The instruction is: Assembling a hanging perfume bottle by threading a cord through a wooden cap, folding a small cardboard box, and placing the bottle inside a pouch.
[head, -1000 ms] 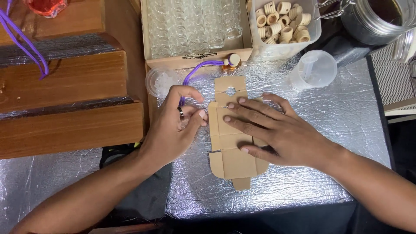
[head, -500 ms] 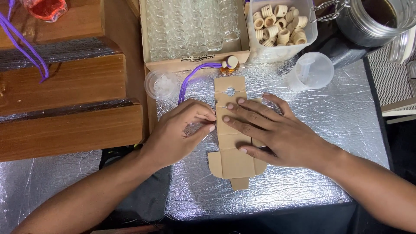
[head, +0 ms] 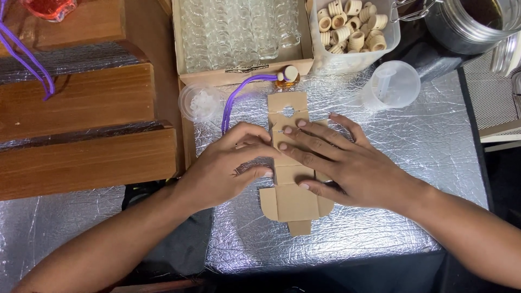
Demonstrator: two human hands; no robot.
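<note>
A flat, unfolded brown cardboard box blank (head: 293,202) lies on the silver foil-covered table (head: 412,179), with a round hole near its far end. My right hand (head: 342,163) lies flat across its middle, fingers spread and pressing it down. My left hand (head: 230,165) rests at the blank's left edge, fingers curled against the cardboard. Just beyond the blank lies a small amber bottle with a wooden cap (head: 287,76), tied to a purple cord (head: 236,97).
A cardboard tray of small clear glass bottles (head: 239,32) and a tub of wooden caps (head: 350,27) stand at the back. A clear plastic cup (head: 393,84), a small lidded cup (head: 199,102), a dark jar (head: 469,24) and wooden steps (head: 87,130) at the left surround the work spot.
My left hand has opened from a curled pinch and slid right against the blank's left edge. My right hand stays pressed on the cardboard.
</note>
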